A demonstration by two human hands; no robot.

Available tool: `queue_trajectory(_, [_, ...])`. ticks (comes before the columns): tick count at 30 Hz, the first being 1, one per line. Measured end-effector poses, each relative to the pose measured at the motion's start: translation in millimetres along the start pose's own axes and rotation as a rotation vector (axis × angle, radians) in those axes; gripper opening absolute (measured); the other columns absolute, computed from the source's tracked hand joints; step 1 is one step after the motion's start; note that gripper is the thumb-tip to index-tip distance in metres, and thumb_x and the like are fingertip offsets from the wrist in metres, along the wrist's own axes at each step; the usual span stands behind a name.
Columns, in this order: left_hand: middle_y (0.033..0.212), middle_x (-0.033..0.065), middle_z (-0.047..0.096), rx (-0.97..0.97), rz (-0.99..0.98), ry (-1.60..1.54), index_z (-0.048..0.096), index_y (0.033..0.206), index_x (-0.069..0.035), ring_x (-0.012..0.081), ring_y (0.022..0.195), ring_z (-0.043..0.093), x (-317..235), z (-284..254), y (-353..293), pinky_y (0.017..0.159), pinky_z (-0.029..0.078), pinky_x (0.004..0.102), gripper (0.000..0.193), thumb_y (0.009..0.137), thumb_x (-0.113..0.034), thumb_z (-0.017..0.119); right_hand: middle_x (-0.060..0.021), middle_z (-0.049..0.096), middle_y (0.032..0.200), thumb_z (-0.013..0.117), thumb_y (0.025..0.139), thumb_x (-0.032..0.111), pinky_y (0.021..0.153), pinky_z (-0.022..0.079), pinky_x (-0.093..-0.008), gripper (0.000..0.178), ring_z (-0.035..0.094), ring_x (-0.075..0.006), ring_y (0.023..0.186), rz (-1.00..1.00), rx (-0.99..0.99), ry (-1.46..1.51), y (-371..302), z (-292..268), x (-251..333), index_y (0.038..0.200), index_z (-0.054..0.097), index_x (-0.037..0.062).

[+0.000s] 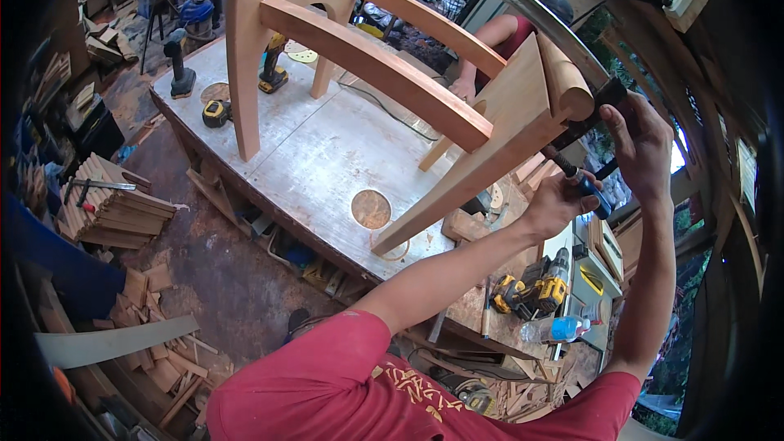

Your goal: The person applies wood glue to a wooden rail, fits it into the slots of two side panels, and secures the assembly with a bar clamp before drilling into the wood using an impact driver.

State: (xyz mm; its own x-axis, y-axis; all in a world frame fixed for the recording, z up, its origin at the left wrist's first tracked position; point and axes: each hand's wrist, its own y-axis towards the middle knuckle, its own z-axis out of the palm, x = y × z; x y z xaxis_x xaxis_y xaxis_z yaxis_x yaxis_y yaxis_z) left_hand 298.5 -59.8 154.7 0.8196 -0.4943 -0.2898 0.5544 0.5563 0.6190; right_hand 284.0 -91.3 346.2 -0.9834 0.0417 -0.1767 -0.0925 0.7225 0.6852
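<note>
A long bar clamp (543, 16) runs above a wooden chair frame (376, 73), which stands on the worktable. My left hand (555, 211) is closed around the clamp's dark screw handle with a blue end, beside the frame's right side. Higher up, my right hand (645, 140) grips the black clamp head, its thumb toward the frame. Between the clamp and the frame's right panel, a rounded wooden block (569, 86) lies along the panel's upper edge. Two curved rails join the panels. The clamp's far end is outside the picture.
The worktable (318, 147) carries cordless drills (273, 65) at its far left. Nearer me are a yellow drill (551, 282) and a water bottle (555, 329). Behind the frame is another person's hand (464, 88). Stacked wood (122, 204) and offcuts lie on the floor at left.
</note>
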Motion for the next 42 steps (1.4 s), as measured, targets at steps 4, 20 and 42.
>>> queue_trajectory(4, [0.104,0.0042,0.066,-0.1,0.018,-0.005,0.061,0.105,-0.004,0.0102,0.097,0.063,1.5,7.0,-2.9,0.088,0.054,0.028,0.028,0.083,0.01,0.07,-0.0154,0.069,0.082,0.07,0.089,0.024,0.065,0.05,-0.0344,0.033,0.068,-0.0237,0.071,0.012,0.03,0.03,-0.5,1.2,-6.0,0.108,0.066,-0.0017])
queue_trajectory(20, [0.091,0.002,0.067,-0.254,0.035,0.254,0.062,0.099,-0.002,0.0095,0.086,0.062,-6.4,27.2,-11.1,0.08,0.053,0.0261,0.022,0.085,-0.01,0.077,-0.0173,0.067,0.082,0.073,0.085,0.02,0.066,0.049,-0.0339,0.03,0.065,-0.0292,0.07,-0.045,-0.036,0.112,-3.2,-2.5,-11.8,0.104,0.068,-0.0023])
queue_trajectory(42, [0.107,0.0141,0.07,-0.37,-0.809,1.078,0.058,0.12,0.008,0.0167,0.101,0.065,-61.0,-122.8,-282.4,0.089,0.05,0.0277,0.034,0.092,-0.009,0.065,-0.0137,0.065,0.104,0.056,0.095,0.002,0.086,0.05,-0.0308,0.025,0.062,-0.0194,0.093,0.489,-0.866,0.146,-302.4,-53.6,-44.4,0.117,0.058,-0.0076])
